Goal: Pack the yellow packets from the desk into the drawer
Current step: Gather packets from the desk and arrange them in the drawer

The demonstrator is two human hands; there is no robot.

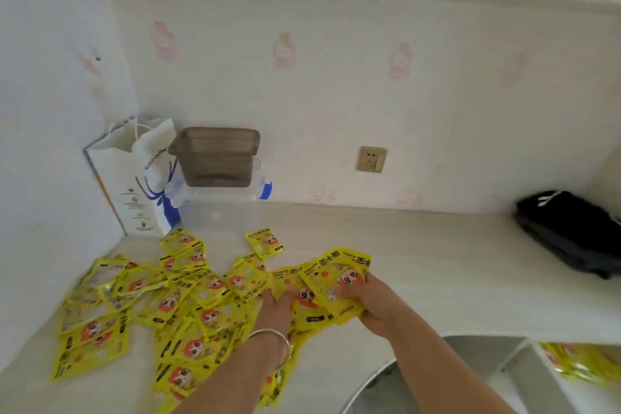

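A: Your right hand [361,296] is curling its fingers round a fanned bundle of hand-warmer packets [331,282], thumb on top, so the stack isn't sliding apart.

B: And the left?

A: Your left hand [279,307] is pressing fingertips onto the bundle's near edge, squaring it. The loose packets [144,306] are lying spread across the desk [437,265].

B: Where's the room?

A: Rightward; the open drawer [581,363], below the desk's front edge, is already holding some.
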